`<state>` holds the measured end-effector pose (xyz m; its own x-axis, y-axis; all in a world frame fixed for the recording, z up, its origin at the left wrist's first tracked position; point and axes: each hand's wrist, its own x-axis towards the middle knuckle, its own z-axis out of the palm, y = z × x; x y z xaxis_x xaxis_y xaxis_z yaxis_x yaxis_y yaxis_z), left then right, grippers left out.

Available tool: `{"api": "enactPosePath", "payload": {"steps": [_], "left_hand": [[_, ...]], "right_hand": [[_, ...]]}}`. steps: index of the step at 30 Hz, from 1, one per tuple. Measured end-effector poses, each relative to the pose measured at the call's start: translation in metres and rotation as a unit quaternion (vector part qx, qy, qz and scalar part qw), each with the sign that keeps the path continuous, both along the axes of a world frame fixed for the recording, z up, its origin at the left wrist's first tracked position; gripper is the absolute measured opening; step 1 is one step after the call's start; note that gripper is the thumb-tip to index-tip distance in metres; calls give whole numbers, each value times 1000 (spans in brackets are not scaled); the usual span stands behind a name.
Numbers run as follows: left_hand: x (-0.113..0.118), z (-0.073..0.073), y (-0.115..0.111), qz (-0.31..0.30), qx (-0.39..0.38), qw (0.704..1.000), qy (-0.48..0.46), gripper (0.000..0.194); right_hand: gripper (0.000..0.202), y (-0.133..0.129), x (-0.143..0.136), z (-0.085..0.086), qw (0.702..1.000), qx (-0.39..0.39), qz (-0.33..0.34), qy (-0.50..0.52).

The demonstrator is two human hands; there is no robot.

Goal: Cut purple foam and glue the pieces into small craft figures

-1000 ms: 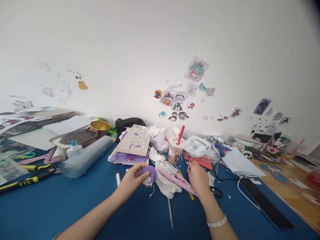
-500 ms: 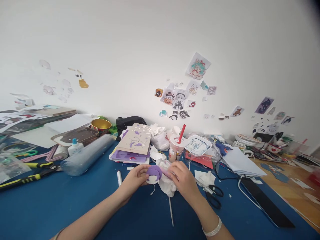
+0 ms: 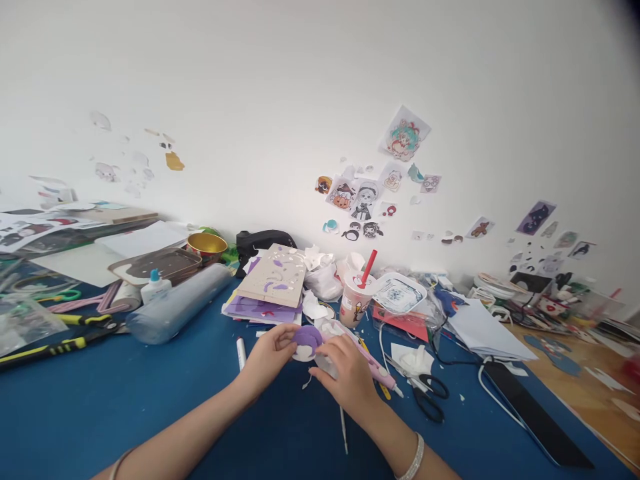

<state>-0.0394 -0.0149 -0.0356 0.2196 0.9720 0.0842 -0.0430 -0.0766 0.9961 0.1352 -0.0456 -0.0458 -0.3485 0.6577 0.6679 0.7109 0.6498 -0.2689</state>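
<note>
Between the thumb and fingers of my left hand is a small round paper cutout, purple on top and white below. My right hand is just to its right, index fingertip at the cutout's edge and thumb apart below. Whether that fingertip touches the cutout is hard to tell. Behind my right hand lies a pink tool with a pale pointed tip, partly hidden by the hand. A yellow tool shows beside it, and a thin white stick lies below.
Black-handled scissors and a black slab lie to the right. A cup with a red straw stands behind my hands, beside a cardboard piece on purple sheets. Leftward are a marker, a plastic roll and pliers.
My right hand has let go of the pink tool, which now lies at its right. It has moved lower and closer to the cutout, which stays in my left hand. The camera view shifted slightly.
</note>
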Motion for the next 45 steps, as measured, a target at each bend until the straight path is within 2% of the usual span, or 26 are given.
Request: {"api": "enactPosePath", "payload": {"steps": [2,6,13,19,29,35,40,45], "left_hand": [[0,-1,1,3,10,1000,-1,28],[1,-2,1,10,31,999,-5,26],[3,1,-1,12,47,999,-9,23],[1,-2,0,32,68,997,11,24],[3,-8,-3,20,130,988,80,22],[3,-8,-2,14,102,993,66,24],[3,3,-3,7,67,997,21,24],[1,8,-4,28,34,999,-10,29]], "right_hand": [[30,1,-1,-2,1000,-1,-8,2],[8,3,-3,-5,1000,-3,-5,16],[5,4,-4,-6,999,22,-6,25],[14,0,-3,-3,995,91,-20,18],[20,6,-4,-3,996,71,-35,-49],[24,10,-9,-8,987,101,-65,-110],[21,14,-6,-6,994,84,-65,-22],[17,12,10,1,986,85,-105,99]]}}
